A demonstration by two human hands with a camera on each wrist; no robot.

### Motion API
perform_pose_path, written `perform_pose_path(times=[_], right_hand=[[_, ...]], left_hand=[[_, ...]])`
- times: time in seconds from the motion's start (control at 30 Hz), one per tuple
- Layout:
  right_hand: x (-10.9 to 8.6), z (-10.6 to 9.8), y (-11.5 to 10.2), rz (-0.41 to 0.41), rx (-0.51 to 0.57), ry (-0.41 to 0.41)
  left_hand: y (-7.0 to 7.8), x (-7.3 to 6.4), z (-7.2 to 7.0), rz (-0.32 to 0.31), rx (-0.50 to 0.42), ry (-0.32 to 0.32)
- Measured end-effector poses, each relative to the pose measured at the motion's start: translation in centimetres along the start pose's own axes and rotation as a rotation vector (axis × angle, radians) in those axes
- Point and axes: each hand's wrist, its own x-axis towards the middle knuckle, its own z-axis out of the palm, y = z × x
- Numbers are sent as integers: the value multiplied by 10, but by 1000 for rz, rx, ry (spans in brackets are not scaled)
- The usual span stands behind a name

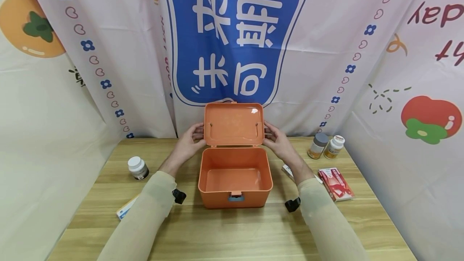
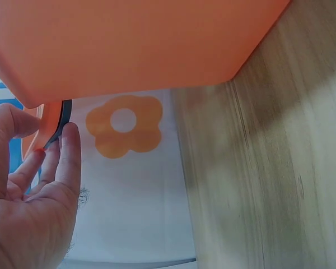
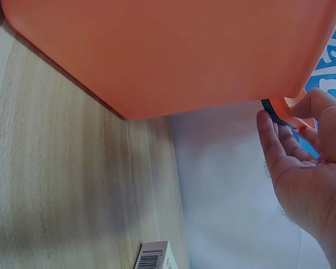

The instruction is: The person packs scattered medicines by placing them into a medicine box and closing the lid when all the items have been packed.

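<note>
An orange storage box (image 1: 217,201) with a grey-blue front latch (image 1: 236,198) stands on the wooden table. Its hinged lid (image 1: 233,121) is raised upright at the back, and the inside of the box shows bare. My left hand (image 1: 187,144) holds the lid's left edge, thumb at the front and fingers behind it. At the opposite edge my right hand (image 1: 280,144) grips the lid in the same way. Both wrist views show the thumbs at the lid's rim, below the hinge line, with the dark strip of the folded handle beside the fingers.
Left of the box are a white-capped bottle (image 1: 137,168) and a small carton (image 1: 126,208), partly under the left sleeve. To the right stand a grey-capped bottle (image 1: 317,146) and a white-capped yellow bottle (image 1: 334,147). A red carton (image 1: 336,184) and a white carton (image 1: 288,171) lie nearer.
</note>
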Motion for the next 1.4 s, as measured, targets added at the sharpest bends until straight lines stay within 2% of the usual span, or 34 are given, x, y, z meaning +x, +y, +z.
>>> perform_pose_path(times=[0.47, 0.73, 0.87, 1.2, 1.4], right_hand=[[-2, -1, 2, 62, 9, -20], [-1, 0, 4, 107, 56, -45], [-1, 0, 6, 130, 58, -48], [-3, 0, 6, 181, 20, -57], [-4, -1, 6, 191, -4, -65]], left_hand=[[-6, 3, -1, -17, 56, -15], [-7, 0, -1, -20, 76, -41], [-7, -2, -1, -41, 66, -62], [-7, -3, -1, -105, 112, -81], [-8, -4, -1, -127, 90, -100]])
